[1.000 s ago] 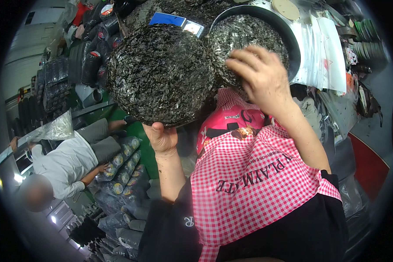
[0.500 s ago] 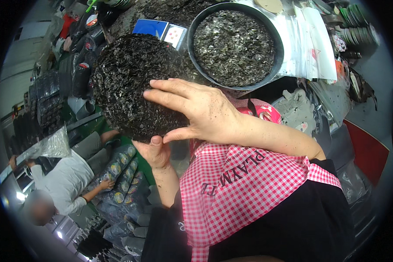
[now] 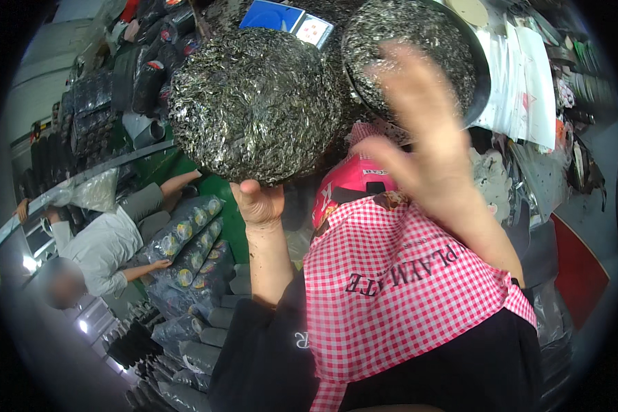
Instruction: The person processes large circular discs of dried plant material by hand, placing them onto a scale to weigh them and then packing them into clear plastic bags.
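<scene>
Disc on left grip; right grip wide, blurred; flake-strewn worktop, green floor.

1. The disc was in the left hand, which was at its near edge, with most of the fingers hidden.
2. The pan was to the right of the disc, with flakes in it.
3. The right hand was in front of the pan; you couldn't tell if they touched.
4. Just behind the disc was the box, with the card at its right.
5. The bags lay right of the pan.
6. The apron was between the two arms.
7. The bundles were left of the left arm, and a person was farther left.
</scene>
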### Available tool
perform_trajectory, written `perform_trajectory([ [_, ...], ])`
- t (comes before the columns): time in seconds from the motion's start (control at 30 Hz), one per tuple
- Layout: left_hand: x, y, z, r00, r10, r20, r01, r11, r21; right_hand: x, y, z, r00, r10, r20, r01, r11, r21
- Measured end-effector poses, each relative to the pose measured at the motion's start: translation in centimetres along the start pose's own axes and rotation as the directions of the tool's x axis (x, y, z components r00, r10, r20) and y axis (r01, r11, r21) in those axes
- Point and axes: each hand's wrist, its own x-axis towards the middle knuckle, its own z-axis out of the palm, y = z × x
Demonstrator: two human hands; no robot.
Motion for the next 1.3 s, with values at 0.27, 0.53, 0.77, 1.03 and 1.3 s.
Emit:
perform_trajectory([
  [0.27, -1.8, 1.1, 2.6, 0.977, -0.042, 0.210, 0.020, 0.994, 0.104, 1.9, -3.2, 4.2, 0.956, -0.245, 0.158, 0.195, 0.940, 0.278],
  [0.53, -0.8, 1.6, 3.5, 0.993, 0.092, 0.077, -0.104, 0.978, 0.180, 1.5, -0.6, 2.4, 0.949, -0.216, -0.231, 0.281, 0.911, 0.301],
  [0.77, -0.4, 0.6, -0.3, 0.997, -0.004, 0.081, 0.014, 0.993, -0.120, 0.5, 0.2, -1.9, 0.994, 0.062, -0.092, -0.080, 0.975, -0.205],
  [1.03, -1.5, 1.6, 1.2, 0.973, -0.055, 0.225, 0.030, 0.993, 0.113, 1.7, -4.7, 5.0, 0.956, -0.196, 0.220, 0.121, 0.943, 0.311],
  [1.3, -2.2, 2.6, 1.2, 0.995, 0.047, 0.085, -0.073, 0.943, 0.323, 1.6, -3.7, 5.2, 0.987, 0.102, 0.125, -0.157, 0.783, 0.602],
])
